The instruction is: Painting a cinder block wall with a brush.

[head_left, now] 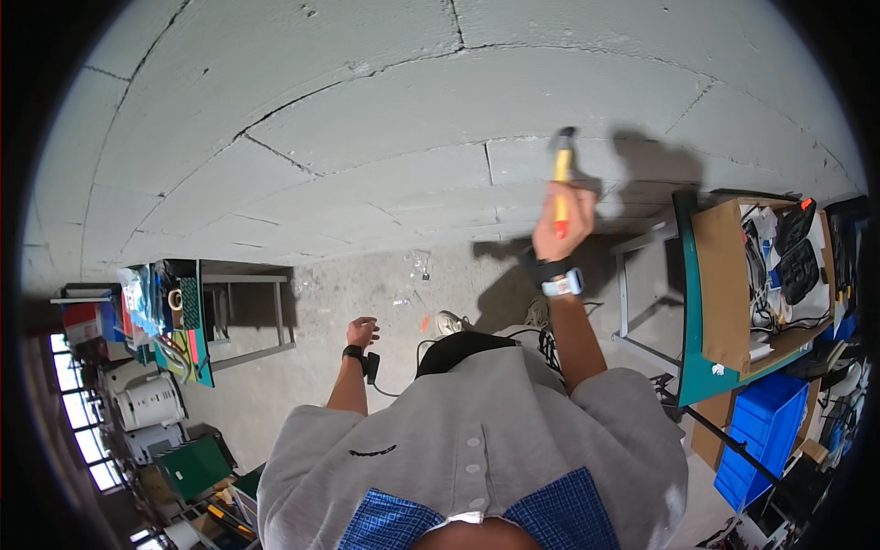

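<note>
My right hand (562, 220) is raised in front of the grey block wall (385, 119), closed around a hammer (563, 165) with a yellow handle and a red butt end. The dark head of the hammer points up and is smeared by motion; whether it touches the wall I cannot tell. Shadows of the hand and tool fall on the wall to the right. Low on the left, my left hand (363, 332) hangs over the floor with its fingers loosely bent and nothing in them. Each wrist wears a dark band, the right one with a watch too.
A green-topped table (686, 302) stands at right with a cardboard box (720, 284) of tools and cables. Beyond it is a blue crate (761, 431). Another table (202, 321) at left holds bags and tape. Small debris (417, 266) lies on the floor by the wall.
</note>
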`<action>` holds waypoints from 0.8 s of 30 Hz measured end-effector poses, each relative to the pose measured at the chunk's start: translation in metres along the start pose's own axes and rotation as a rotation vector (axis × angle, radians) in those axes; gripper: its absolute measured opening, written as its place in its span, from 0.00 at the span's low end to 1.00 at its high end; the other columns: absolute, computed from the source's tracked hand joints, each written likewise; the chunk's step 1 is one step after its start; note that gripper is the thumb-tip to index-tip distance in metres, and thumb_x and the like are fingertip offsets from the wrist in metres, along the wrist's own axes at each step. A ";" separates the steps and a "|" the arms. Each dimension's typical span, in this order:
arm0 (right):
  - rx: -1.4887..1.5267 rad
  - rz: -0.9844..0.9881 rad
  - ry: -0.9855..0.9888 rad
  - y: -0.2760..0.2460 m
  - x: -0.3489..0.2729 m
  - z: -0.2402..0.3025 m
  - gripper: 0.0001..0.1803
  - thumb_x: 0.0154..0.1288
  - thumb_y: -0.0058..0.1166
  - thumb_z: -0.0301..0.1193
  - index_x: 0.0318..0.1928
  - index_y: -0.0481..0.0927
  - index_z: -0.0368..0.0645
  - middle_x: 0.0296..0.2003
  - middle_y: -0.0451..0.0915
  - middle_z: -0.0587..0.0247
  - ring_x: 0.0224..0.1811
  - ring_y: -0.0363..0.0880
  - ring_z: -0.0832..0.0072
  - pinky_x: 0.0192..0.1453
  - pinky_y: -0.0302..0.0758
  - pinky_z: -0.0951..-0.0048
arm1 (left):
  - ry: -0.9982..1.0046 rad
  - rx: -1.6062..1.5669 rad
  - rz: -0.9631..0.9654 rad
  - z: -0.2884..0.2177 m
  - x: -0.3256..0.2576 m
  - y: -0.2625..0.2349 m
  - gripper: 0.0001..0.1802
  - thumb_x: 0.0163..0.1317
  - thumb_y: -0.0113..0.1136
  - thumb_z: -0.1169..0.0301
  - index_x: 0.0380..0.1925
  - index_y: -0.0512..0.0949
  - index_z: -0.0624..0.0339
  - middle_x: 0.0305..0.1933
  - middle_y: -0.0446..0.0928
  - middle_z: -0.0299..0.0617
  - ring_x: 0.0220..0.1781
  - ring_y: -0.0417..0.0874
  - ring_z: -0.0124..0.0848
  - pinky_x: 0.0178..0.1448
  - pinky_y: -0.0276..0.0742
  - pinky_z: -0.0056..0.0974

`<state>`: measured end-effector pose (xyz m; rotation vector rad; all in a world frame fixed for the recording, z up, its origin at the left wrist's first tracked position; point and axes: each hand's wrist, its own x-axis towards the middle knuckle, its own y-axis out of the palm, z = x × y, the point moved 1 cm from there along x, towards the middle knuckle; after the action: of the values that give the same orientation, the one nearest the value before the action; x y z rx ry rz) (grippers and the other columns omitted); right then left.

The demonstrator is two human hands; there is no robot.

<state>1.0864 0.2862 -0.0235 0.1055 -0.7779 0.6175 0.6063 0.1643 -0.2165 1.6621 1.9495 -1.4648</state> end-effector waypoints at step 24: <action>-0.043 -0.046 -0.131 0.048 -0.029 0.074 0.10 0.58 0.58 0.18 0.38 0.85 0.44 0.40 0.79 0.57 0.46 0.79 0.59 0.51 0.76 0.61 | -0.038 -0.017 0.048 0.031 0.075 -0.078 0.16 0.62 0.56 0.65 0.47 0.84 0.54 0.36 0.86 0.39 0.29 0.87 0.31 0.32 0.80 0.36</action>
<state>0.9979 0.2884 0.0037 0.1255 -0.9122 0.5537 0.5009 0.1982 -0.2406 1.6497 1.8839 -1.4476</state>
